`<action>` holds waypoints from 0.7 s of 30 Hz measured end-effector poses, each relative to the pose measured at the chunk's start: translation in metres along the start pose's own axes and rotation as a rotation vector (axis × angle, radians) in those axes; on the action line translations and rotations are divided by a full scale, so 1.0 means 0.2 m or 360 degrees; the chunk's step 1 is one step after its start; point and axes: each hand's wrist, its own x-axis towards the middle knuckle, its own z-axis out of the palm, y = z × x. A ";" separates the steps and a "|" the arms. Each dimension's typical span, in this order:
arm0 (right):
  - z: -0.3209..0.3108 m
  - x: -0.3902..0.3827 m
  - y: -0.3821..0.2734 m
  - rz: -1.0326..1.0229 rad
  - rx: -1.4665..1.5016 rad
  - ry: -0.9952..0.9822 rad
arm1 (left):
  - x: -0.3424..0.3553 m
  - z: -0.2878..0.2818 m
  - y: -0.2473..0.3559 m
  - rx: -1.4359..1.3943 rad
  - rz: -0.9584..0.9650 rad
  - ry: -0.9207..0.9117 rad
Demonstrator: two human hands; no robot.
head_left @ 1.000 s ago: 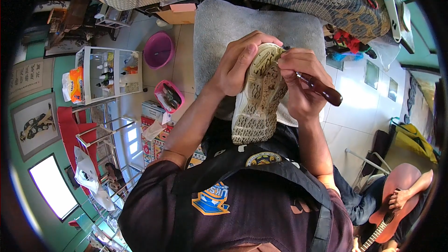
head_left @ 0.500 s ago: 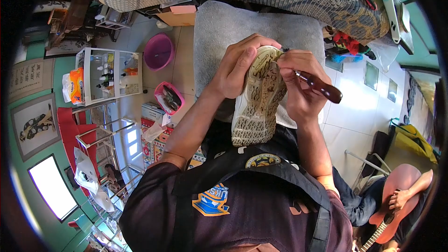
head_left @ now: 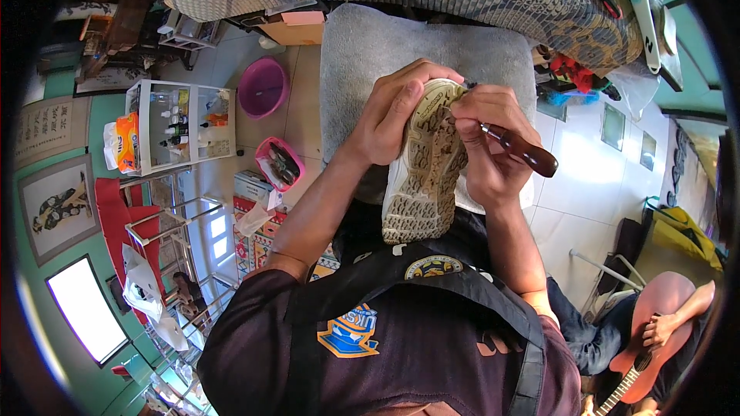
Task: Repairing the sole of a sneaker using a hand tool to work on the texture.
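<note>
Dark-brown, glossy, rounded-handled tool clamped in the right hand has shifted slightly inward, so work now sits farther across the cream-and-tan, textured shoe sole, clasped by the left hand above the black-clad lap.

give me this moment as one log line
left hand: grips shoe | right hand: holds brown-handled tool at sole | shoe: sole facing camera

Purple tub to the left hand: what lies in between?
In the head view, going from the purple tub to the left hand, a strip of tiled floor comes first, then grey cloth.
</note>
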 end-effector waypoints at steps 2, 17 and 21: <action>0.00 0.00 0.00 -0.0004 -0.0016 -0.0020 | 0.00 0.00 0.01 -0.0022 -0.0010 0.0005; 0.01 0.01 0.00 0.0056 0.0053 0.0071 | -0.01 0.00 0.03 0.0009 -0.0020 0.0007; -0.01 0.01 0.00 -0.0044 -0.0034 -0.0015 | 0.00 0.00 0.02 0.0025 0.0006 0.0011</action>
